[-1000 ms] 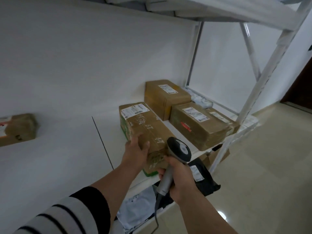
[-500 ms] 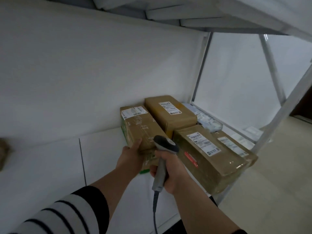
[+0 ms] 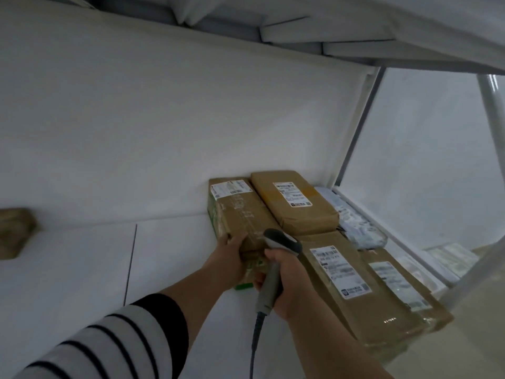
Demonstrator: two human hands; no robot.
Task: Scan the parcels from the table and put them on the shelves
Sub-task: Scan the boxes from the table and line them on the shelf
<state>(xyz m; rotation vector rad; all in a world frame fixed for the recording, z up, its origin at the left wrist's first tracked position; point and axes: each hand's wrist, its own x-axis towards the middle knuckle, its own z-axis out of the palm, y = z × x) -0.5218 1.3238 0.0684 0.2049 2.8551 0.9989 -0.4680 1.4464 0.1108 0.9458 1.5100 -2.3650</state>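
Note:
A long brown taped parcel (image 3: 240, 212) with a white label and green edges lies on the white shelf (image 3: 169, 258), its far end against the back wall. My left hand (image 3: 228, 259) grips its near end, thumb on top. My right hand (image 3: 287, 283) holds a grey barcode scanner (image 3: 274, 266) by the handle, just right of that parcel; its cable hangs down.
Several other labelled brown parcels (image 3: 296, 203) (image 3: 352, 285) and a pale plastic mailer (image 3: 355, 222) fill the shelf's right part. Another brown parcel (image 3: 13, 231) sits far left. A shelf board (image 3: 300, 28) is overhead, with white uprights (image 3: 352, 132) at right.
The long parcel has been pushed further back until it meets the wall, beside the other boxes. Both hands moved forward with it, and my view has come closer under the upper shelf.

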